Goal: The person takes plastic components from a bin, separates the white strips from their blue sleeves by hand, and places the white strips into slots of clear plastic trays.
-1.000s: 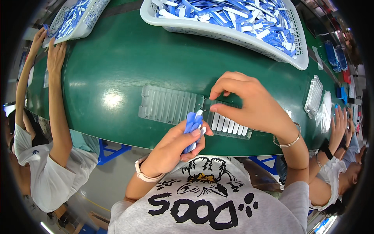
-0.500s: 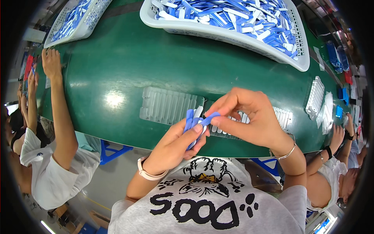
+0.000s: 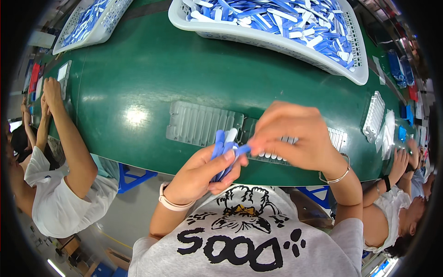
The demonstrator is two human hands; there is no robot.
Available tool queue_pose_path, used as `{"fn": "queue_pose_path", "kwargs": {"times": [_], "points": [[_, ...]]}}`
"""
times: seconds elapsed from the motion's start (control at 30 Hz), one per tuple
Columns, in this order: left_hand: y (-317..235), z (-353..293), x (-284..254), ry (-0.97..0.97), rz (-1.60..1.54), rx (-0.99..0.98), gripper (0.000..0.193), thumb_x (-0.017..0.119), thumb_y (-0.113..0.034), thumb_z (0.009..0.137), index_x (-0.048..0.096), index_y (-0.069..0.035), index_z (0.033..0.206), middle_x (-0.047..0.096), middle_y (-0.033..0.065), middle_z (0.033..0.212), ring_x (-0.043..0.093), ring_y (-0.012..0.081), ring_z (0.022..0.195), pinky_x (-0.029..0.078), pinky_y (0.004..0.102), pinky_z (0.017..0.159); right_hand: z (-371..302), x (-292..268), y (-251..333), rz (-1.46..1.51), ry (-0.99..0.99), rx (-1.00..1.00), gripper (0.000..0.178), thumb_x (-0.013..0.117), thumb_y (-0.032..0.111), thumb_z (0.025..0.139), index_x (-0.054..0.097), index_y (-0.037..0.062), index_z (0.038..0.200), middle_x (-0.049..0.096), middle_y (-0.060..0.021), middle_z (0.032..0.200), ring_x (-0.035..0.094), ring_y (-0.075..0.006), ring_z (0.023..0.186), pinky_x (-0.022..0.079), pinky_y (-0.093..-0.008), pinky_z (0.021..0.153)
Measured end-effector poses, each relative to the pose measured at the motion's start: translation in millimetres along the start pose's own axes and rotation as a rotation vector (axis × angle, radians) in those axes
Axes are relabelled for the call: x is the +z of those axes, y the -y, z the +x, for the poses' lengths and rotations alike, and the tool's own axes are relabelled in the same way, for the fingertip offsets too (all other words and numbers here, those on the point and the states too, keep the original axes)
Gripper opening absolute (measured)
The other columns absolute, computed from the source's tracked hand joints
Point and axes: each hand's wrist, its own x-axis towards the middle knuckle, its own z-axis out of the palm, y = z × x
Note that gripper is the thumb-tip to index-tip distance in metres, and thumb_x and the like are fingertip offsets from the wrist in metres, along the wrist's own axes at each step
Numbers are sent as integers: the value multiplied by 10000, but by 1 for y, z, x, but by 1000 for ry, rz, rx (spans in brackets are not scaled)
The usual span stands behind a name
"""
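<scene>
A bunch of slim, round-ended blue and white plastic strips (image 3: 220, 138) is gripped in my left hand (image 3: 196, 173), fanned out above the thumb. My right hand (image 3: 295, 138), smeared by motion, has thumb and fingertips closed at the end of one blue strip (image 3: 242, 150) that sticks out of the bunch. Beyond my left hand lies a clear ribbed plastic tray (image 3: 198, 122), its slots without strips. Under my right hand is another tray holding white strips (image 3: 272, 158); its right end (image 3: 338, 138) shows past the wrist, and the hand hides much of it.
A large white basket (image 3: 277, 44) full of blue and white strips stands at the far side, a second basket (image 3: 99, 32) at far left. To the right lie a white slotted tray (image 3: 374, 115) and clear film (image 3: 388, 131). Co-workers' arms (image 3: 69, 134) reach over both table ends.
My right hand has shifted slightly, and the blue strip at its fingertips now tilts less. My left hand has moved slightly left. The left co-worker's hands have drawn back from the far-left basket.
</scene>
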Motion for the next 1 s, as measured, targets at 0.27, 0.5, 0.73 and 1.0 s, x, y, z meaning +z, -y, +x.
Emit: {"fn": "queue_pose_path", "kwargs": {"times": [0.27,0.5,0.73,1.0], "points": [[3,6,2,-196,161,98,449,376,-383,1009,483,25,1163,450,21,677,305,39,428,235,205,378,-3,-7,-14,-261,-17,328,109,652,99,838,636,-5,810,620,-91,783,610,-190,705,486,-306,654],[3,4,2,-332,44,145,330,383,-363,1006,438,-73,1153,452,49,677,304,56,418,219,207,367,16,-21,0,-209,80,536,102,621,80,827,613,-20,815,630,-140,705,606,-233,625,497,-308,601],[1,-2,2,-219,33,112,275,401,-318,1009,411,-83,1152,493,41,759,346,51,479,263,200,429,16,-4,-11,-398,202,503,146,654,109,772,618,-24,819,610,-148,687,616,-288,675,494,-384,635],[3,-3,4,-180,167,123,282,410,-300,1009,445,-38,1107,502,42,772,370,43,493,272,181,447,28,-18,-30,-362,357,477,337,775,196,709,577,1,900,549,-80,702,532,-176,597,423,-310,538]]}}
